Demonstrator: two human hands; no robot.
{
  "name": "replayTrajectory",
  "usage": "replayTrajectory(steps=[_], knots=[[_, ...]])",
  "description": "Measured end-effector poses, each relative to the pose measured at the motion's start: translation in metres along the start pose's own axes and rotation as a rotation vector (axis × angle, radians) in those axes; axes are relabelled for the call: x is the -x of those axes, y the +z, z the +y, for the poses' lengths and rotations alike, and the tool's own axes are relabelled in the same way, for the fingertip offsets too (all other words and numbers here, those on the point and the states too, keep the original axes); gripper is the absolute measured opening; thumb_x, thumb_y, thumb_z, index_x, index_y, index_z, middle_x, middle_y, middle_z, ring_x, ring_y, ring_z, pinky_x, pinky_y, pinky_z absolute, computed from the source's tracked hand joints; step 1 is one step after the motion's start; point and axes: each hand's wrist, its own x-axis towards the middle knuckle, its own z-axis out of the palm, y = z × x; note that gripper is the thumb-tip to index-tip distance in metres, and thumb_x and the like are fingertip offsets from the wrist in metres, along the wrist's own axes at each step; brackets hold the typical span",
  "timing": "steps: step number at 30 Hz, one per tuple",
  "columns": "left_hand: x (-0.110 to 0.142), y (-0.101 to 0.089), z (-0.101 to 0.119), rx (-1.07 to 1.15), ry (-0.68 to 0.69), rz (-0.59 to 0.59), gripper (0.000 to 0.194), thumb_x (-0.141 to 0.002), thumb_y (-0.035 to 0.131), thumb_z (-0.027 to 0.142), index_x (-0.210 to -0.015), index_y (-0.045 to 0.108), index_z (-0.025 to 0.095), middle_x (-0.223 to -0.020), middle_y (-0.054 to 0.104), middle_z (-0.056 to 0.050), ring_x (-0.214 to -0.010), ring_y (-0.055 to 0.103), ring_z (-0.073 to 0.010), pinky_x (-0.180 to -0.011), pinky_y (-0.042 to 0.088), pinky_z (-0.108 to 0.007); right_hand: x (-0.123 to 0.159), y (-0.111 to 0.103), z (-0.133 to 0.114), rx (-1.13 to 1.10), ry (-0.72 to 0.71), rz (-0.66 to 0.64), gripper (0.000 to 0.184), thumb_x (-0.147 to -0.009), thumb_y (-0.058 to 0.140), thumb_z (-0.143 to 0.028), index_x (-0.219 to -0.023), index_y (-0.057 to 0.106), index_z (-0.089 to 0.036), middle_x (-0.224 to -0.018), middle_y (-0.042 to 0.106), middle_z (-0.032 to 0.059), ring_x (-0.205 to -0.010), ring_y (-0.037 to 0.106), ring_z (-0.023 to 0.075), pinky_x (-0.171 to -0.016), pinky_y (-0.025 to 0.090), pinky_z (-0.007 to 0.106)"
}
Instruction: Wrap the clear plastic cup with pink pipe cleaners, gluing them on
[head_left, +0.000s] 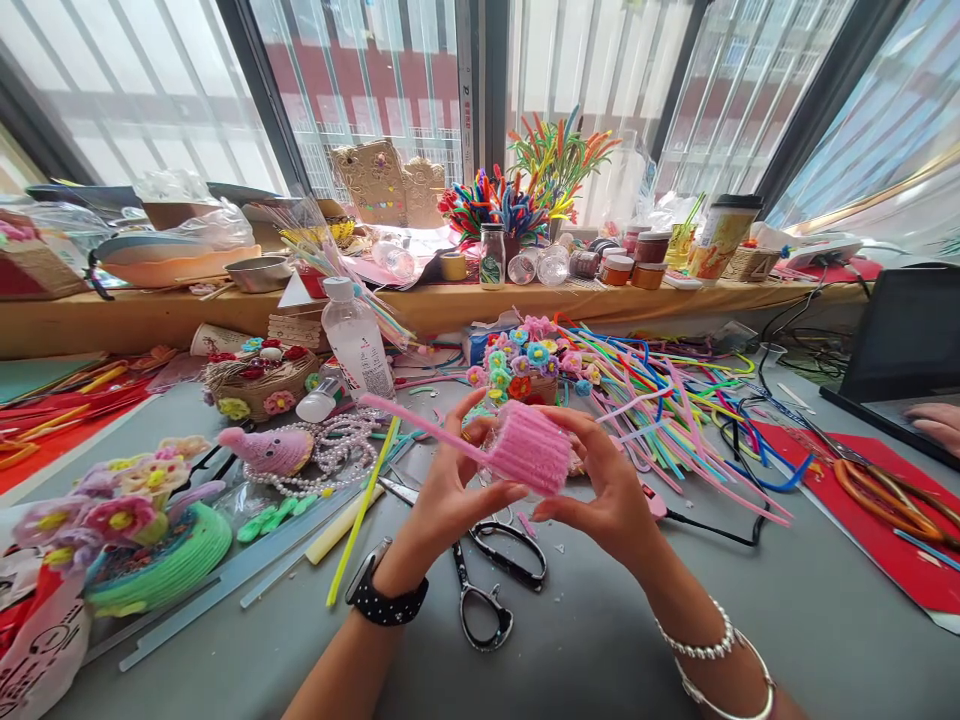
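Note:
Between both hands, above the table, is a small cylinder wrapped in pink pipe cleaner point(531, 448), tilted on its side. A clear rim shows at its left end, and a loose pink length sticks out to the left past my left hand point(439, 490). My left fingers and thumb close around the left end. My right hand point(611, 490) pinches the right end with thumb and fingertips. Below the hands lie black-handled scissors point(484, 580), their blades partly hidden by my left hand. A yellow-green pipe cleaner point(364, 515) lies left of my left wrist.
Loose pipe cleaners point(660, 400) spread behind my right hand, beside a flowered pot point(532, 375). On the left are a clear bottle point(360, 340), a green flower-filled boat shape point(161, 560) and glue sticks point(202, 610). Orange-handled scissors point(892, 495) and a laptop point(907, 350) with another person's hand point(937, 425) are right.

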Motion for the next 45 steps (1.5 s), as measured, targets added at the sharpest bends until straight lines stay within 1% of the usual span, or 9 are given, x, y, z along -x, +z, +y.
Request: replayTrajectory(steps=[3, 7, 12, 17, 23, 27, 33, 39, 45], knots=[[-0.004, 0.002, -0.002, 0.166, -0.036, 0.062, 0.091, -0.054, 0.077, 0.045, -0.13, 0.03, 0.023, -0.102, 0.061, -0.007, -0.095, 0.059, -0.0252, -0.082, 0.045, -0.033, 0.002, 0.005, 0.004, -0.042, 0.006, 0.032, 0.07, -0.061, 0.073, -0.049, -0.122, 0.046, -0.028, -0.128, 0.049, 0.0091, -0.117, 0.048, 0.0274, -0.095, 0.043, 0.041], [-0.009, 0.002, 0.0, 0.238, -0.045, 0.115, 0.088, -0.051, 0.075, 0.053, -0.122, 0.033, 0.02, -0.097, 0.061, -0.007, -0.091, 0.061, -0.0247, -0.081, 0.046, -0.034, 0.002, 0.008, 0.008, -0.154, 0.053, 0.039, 0.057, -0.07, 0.06, -0.058, -0.116, 0.052, -0.026, -0.117, 0.058, 0.0085, -0.108, 0.055, 0.025, -0.092, 0.046, 0.041], [-0.008, -0.001, -0.006, 0.06, 0.052, 0.16, 0.077, -0.054, 0.078, 0.043, -0.117, 0.039, 0.022, -0.093, 0.055, -0.002, -0.09, 0.059, -0.02, -0.082, 0.045, -0.03, 0.001, 0.015, 0.008, -0.208, 0.201, 0.072, 0.055, -0.066, 0.07, -0.046, -0.114, 0.055, -0.023, -0.112, 0.063, 0.0081, -0.101, 0.06, 0.024, -0.089, 0.049, 0.04], [-0.004, -0.002, -0.013, -0.107, 0.138, 0.174, 0.07, -0.057, 0.075, 0.045, -0.117, 0.046, 0.023, -0.102, 0.053, -0.005, -0.1, 0.052, -0.0224, -0.088, 0.041, -0.032, 0.0, 0.019, 0.004, -0.316, 0.279, 0.058, 0.05, -0.064, 0.076, -0.03, -0.11, 0.058, -0.024, -0.106, 0.067, 0.0028, -0.099, 0.062, 0.0198, -0.088, 0.05, 0.033], [-0.003, 0.002, -0.009, -0.018, 0.101, -0.09, 0.072, -0.063, 0.075, 0.031, -0.124, 0.038, 0.028, -0.132, 0.042, -0.007, -0.122, 0.04, -0.0266, -0.102, 0.034, -0.04, 0.0, 0.018, 0.005, -0.473, 0.289, 0.113, 0.041, -0.066, 0.072, -0.038, -0.104, 0.061, -0.026, -0.101, 0.067, 0.0014, -0.091, 0.063, 0.0186, -0.082, 0.052, 0.032], [-0.004, 0.006, -0.008, -0.01, 0.065, -0.068, 0.068, -0.066, 0.072, 0.021, -0.124, 0.037, 0.03, -0.136, 0.038, -0.005, -0.122, 0.041, -0.0237, -0.103, 0.034, -0.038, -0.001, 0.016, 0.008, -0.464, 0.255, 0.078, 0.046, -0.065, 0.069, -0.051, -0.104, 0.063, -0.028, -0.108, 0.065, 0.0026, -0.1, 0.06, 0.0229, -0.086, 0.049, 0.035], [-0.002, 0.005, -0.005, -0.074, 0.071, -0.036, 0.072, -0.068, 0.07, 0.019, -0.128, 0.03, 0.028, -0.125, 0.045, -0.008, -0.107, 0.052, -0.0205, -0.094, 0.043, -0.035, 0.0, 0.01, 0.013, -0.489, 0.29, 0.087, 0.062, -0.067, 0.058, -0.065, -0.116, 0.057, -0.026, -0.123, 0.056, 0.0074, -0.115, 0.05, 0.0277, -0.093, 0.044, 0.04], [-0.002, 0.006, -0.001, -0.128, 0.009, 0.019, 0.061, -0.067, 0.071, 0.024, -0.119, 0.037, 0.024, -0.122, 0.048, -0.01, -0.106, 0.054, -0.0228, -0.083, 0.049, -0.032, -0.002, 0.01, 0.008, -0.55, 0.424, 0.176, 0.043, -0.071, 0.065, -0.045, -0.109, 0.057, -0.024, -0.118, 0.059, 0.008, -0.101, 0.059, 0.0228, -0.081, 0.051, 0.035], [-0.005, 0.006, 0.003, 0.05, -0.188, 0.034, 0.052, -0.071, 0.064, 0.041, -0.114, 0.047, 0.018, -0.115, 0.054, -0.012, -0.086, 0.06, -0.0202, -0.063, 0.051, -0.026, -0.001, 0.005, 0.006, -0.4, 0.353, 0.254, 0.036, -0.075, 0.06, -0.045, -0.104, 0.059, -0.024, -0.112, 0.06, 0.0065, -0.096, 0.058, 0.0197, -0.079, 0.049, 0.032]])
